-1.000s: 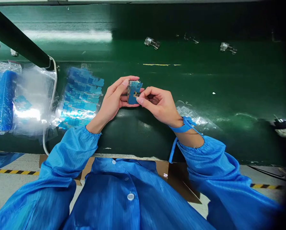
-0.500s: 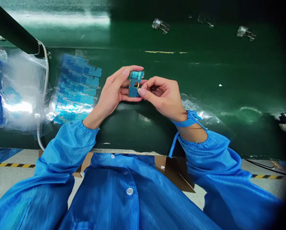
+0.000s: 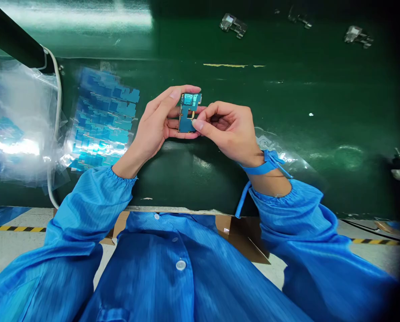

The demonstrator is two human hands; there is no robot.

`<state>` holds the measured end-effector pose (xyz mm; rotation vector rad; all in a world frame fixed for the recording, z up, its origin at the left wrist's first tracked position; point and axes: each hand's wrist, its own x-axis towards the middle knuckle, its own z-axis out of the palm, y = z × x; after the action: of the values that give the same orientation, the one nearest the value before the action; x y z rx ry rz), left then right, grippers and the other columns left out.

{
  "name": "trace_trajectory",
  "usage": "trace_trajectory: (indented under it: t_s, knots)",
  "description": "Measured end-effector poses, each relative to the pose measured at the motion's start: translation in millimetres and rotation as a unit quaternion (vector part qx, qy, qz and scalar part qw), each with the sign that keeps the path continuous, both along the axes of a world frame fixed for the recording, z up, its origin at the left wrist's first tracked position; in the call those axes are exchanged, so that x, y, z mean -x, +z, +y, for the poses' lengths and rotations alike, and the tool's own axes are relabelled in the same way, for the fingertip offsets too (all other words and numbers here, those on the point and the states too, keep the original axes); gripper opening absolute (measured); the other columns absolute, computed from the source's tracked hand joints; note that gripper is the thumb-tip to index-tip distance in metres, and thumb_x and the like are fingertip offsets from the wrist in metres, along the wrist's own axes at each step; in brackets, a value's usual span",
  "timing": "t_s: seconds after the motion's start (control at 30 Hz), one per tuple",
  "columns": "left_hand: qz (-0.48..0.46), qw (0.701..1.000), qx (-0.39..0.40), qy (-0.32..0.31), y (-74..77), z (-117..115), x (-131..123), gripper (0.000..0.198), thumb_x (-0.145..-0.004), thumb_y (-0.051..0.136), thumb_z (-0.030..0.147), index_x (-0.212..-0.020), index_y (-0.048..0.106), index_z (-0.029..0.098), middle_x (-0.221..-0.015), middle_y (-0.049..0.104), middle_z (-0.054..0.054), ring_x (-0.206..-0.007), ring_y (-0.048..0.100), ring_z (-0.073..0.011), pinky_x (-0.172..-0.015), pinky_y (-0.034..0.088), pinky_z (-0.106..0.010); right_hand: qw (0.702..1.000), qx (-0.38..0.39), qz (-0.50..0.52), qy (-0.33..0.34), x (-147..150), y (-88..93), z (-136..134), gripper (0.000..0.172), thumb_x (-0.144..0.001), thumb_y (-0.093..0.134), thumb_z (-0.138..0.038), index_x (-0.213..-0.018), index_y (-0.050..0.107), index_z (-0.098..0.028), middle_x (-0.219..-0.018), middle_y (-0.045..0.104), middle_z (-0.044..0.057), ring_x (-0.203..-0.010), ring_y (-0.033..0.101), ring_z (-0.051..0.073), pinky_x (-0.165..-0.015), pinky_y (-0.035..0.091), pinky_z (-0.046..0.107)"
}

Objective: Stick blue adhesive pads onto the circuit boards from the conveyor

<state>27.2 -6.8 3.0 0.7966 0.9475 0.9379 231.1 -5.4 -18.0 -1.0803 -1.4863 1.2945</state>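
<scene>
A small blue circuit board [image 3: 185, 123] with a cut-out on its right side is held up over the green bench. My left hand [image 3: 159, 115] grips it, thumb along the upper left edge and fingers around behind and at both ends. The right hand [image 3: 225, 127] pinches at the board's lower right edge, thumb on its face and index finger bent beside it. Whether anything tiny lies in that pinch is hidden. Around my right wrist is a blue strap [image 3: 262, 167] with a coiled cord [image 3: 243, 199].
On the left lie overlapping blue film pieces [image 3: 102, 120], clear plastic bags [image 3: 25, 116] and a white cable [image 3: 57, 112]. Small metallic board-shaped parts [image 3: 233, 25] sit at the back right. A clear plastic sheet [image 3: 287, 154] is near my right wrist. The bench's front edge [image 3: 176, 209] runs before my body.
The view has shifted slightly, so the bench items sit a little differently in the picture. Both hands keep the same hold on the circuit board.
</scene>
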Motion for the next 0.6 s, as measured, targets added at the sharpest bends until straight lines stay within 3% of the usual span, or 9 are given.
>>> trace_trajectory:
  t_s: [0.6]
  knots:
    - [-0.001, 1.0, 0.001, -0.002, 0.7, -0.9, -0.7, 0.044, -0.106, 0.067, 0.058, -0.137, 0.076, 0.027, -0.116, 0.083, -0.008, -0.112, 0.084, -0.0318, -0.087, 0.075, -0.04, 1.0, -0.007, -0.013, 0.002, 0.9, 1.4, 0.1, 0.058, -0.077, 0.093, -0.08, -0.078, 0.073, -0.025, -0.086, 0.07, 0.004, -0.106, 0.074, 0.029, -0.093, 0.067, 0.045]
